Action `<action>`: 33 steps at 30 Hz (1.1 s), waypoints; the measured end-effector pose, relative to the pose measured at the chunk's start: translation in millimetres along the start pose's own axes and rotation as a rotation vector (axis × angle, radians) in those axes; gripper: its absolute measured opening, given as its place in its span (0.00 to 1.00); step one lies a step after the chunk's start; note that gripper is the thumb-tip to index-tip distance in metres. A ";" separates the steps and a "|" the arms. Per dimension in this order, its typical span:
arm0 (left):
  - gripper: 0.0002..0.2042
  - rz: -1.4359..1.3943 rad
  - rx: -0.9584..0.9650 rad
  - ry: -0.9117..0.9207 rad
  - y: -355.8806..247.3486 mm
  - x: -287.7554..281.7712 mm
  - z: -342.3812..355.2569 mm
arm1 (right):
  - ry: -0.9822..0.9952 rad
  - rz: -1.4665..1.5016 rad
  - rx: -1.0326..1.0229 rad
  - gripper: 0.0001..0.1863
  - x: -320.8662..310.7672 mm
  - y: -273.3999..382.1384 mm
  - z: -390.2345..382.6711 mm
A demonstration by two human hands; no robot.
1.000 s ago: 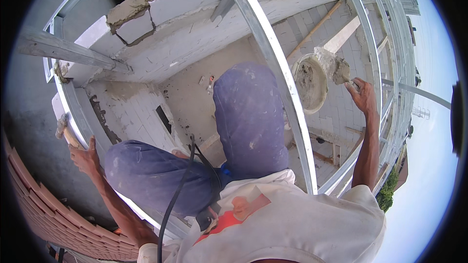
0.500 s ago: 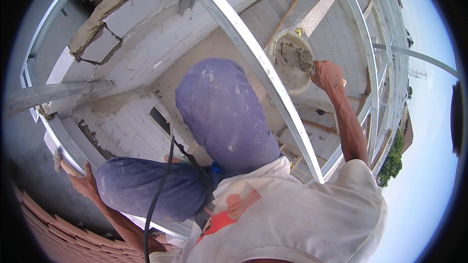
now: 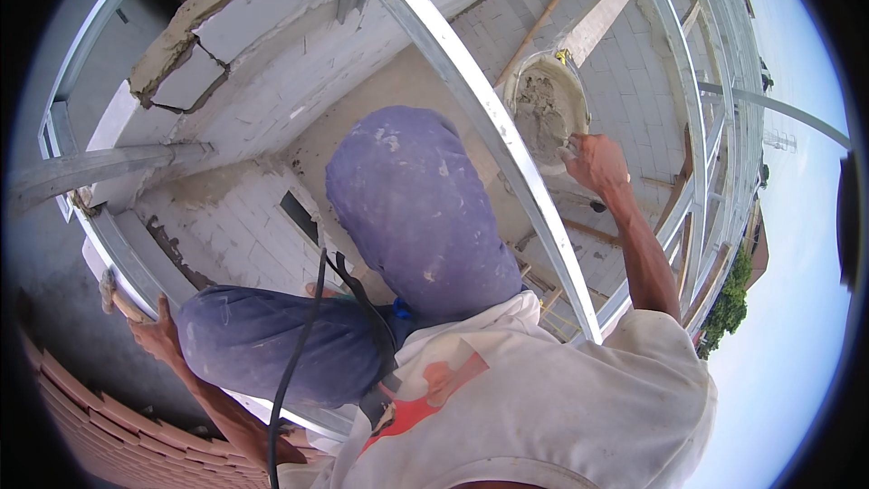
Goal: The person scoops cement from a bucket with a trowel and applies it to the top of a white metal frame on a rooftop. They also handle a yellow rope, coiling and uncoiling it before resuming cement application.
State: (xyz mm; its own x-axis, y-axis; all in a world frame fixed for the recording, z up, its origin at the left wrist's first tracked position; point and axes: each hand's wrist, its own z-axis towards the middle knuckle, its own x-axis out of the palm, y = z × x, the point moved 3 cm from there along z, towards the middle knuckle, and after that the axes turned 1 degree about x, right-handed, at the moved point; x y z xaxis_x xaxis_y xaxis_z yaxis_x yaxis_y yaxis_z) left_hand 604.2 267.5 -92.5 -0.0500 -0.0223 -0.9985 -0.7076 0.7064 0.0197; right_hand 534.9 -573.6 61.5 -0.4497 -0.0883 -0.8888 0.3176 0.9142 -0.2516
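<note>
At the lower left, my left hand is closed around a short wooden-handled tool, beside the metal channel. The tool's grey end looks like a crusted hammer head. On the right, my right hand is closed at the near rim of a pale round bucket. It grips what appears to be a trowel; a bit of its pale handle shows behind the fist, and most of the blade is hidden. Wet grey mortar lies in the bucket, its surface uneven. A yellow tie marks the bucket's far rim.
A bright metal beam runs between my raised knee and the bucket. Cracked white blockwork stands at the upper left. Roof tiles lie below left. A black cable crosses my leg. More metal framing rises at right.
My right hand has shifted slightly left and down along the bucket's near rim, turning at the wrist. The bucket appears slightly further right. My left hand stays in place.
</note>
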 end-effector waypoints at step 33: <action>0.52 -0.137 0.032 -0.023 -15.2 -23.9 -21.3 | -0.161 0.683 -0.105 0.17 -33.1 1.3 -1.5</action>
State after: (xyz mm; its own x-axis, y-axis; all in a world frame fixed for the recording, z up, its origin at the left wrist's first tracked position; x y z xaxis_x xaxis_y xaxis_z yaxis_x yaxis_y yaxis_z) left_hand 601.1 242.3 -67.8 0.0621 -0.1037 -0.9927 -0.6835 0.7204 -0.1180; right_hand 549.0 -568.9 91.1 -0.0468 0.4684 -0.8823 0.3993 0.8184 0.4133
